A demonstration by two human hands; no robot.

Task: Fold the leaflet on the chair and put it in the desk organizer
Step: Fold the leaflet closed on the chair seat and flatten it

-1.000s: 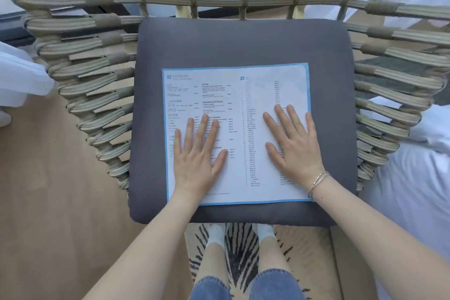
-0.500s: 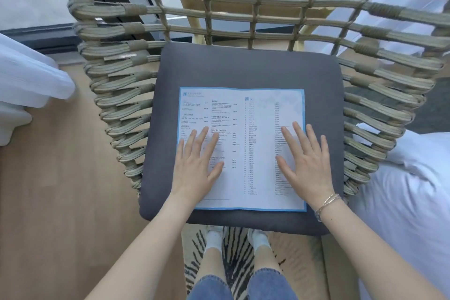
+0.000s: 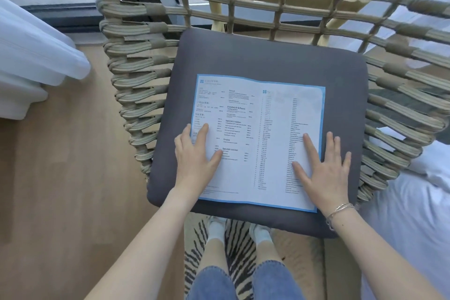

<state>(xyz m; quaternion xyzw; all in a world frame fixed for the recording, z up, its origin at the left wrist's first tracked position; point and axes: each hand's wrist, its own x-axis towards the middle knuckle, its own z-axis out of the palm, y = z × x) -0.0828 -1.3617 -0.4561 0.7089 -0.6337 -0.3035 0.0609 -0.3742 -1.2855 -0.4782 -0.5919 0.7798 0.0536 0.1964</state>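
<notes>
A white leaflet [image 3: 258, 134] with a blue border and printed menu text lies flat and unfolded on the dark grey seat cushion [image 3: 267, 56] of a woven rope chair [image 3: 136, 68]. My left hand [image 3: 194, 161] rests palm down on the leaflet's left edge, fingers spread, part of it over the cushion. Over on the leaflet's right edge lies my right hand [image 3: 323, 168], also flat, with a bracelet at the wrist. Neither hand grips the paper. No desk organizer is in view.
The chair's rope back and sides rise around the cushion. White bedding [image 3: 414, 214] lies to the right, and a white curtain [image 3: 29, 46] hangs at the left. Wooden floor [image 3: 60, 178] spreads left of the chair; a zebra-pattern rug [image 3: 238, 251] lies under my feet.
Both hands have slid outward from the middle of the leaflet to its left and right edges. The camera has shifted left, so the chair now sits further right in view.
</notes>
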